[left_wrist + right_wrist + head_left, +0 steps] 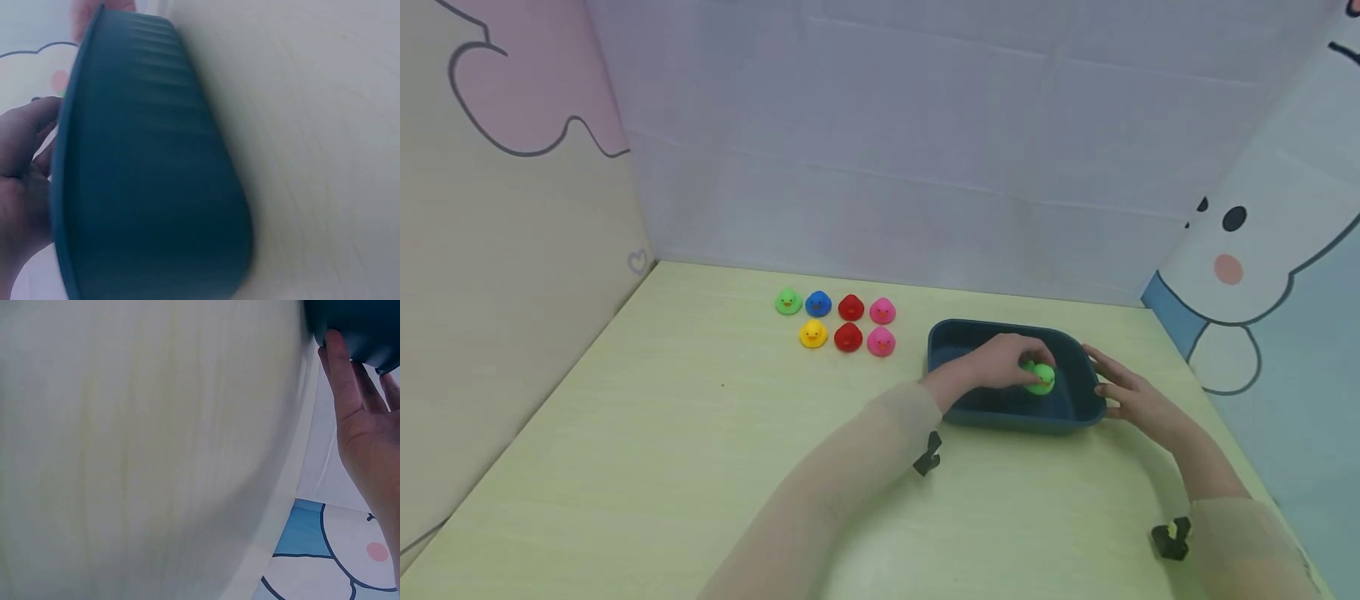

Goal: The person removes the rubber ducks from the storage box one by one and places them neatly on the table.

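My left hand [1006, 362] reaches over the near-left rim of a dark blue-green basin [1000, 423] and holds a light green rubber duck [1042, 380] inside it, fingers curled round the toy. In the left wrist view the basin's wall [150, 162] hides the duck and part of the hand [25, 169]. At the basin's right end, my right hand [1138, 407] touches the outside with its fingers extended. The right wrist view shows those fingers [342, 375] against the basin's underside or wall [362, 331].
Left of the basin, rubber ducks stand in two rows: green [787, 302], blue [818, 303], red [851, 307] and pink [882, 311] behind; yellow [813, 334], red [848, 337] and pink [881, 342] in front. Walls border the pale table [662, 433] behind and at both sides.
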A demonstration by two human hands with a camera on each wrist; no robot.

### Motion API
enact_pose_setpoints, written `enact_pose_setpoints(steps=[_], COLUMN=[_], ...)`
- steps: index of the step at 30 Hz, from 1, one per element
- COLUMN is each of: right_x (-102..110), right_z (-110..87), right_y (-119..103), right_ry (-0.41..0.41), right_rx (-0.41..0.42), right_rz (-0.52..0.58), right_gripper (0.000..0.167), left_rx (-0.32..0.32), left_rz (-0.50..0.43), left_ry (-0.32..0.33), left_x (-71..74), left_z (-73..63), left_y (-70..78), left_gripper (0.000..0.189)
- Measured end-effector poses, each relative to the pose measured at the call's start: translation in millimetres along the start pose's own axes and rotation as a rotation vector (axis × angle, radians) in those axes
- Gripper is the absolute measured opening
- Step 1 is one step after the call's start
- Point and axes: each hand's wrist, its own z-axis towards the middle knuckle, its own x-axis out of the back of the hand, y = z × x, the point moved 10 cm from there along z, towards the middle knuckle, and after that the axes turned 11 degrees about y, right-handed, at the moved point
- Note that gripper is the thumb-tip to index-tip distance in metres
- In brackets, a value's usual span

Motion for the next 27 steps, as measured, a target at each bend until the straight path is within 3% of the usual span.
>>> enact_pose_setpoints(steps=[9,18,27], right_x=[-2,-1,1], right_z=[-1.0,-2.7,-2.0], right_y=[-1,-2,-2], right_ry=[0.001,0.007,0.007], right_rx=[-0.01,-0.009,0.017], right_rz=[0.015,0.006,0.001], right_gripper=[0.063,0.062,0.062], left_rx=[-0.004,-0.031,-0.026], left_rz=[-0.052,-0.036,-0.048], left_ry=[0.01,0.014,0.062], left_x=[30.6,62.0,95.3], left_z=[-9.8,-23.2,-38.3], left_y=[1.9,12.0,16.5], left_gripper=[0.029,0.028,0.028])
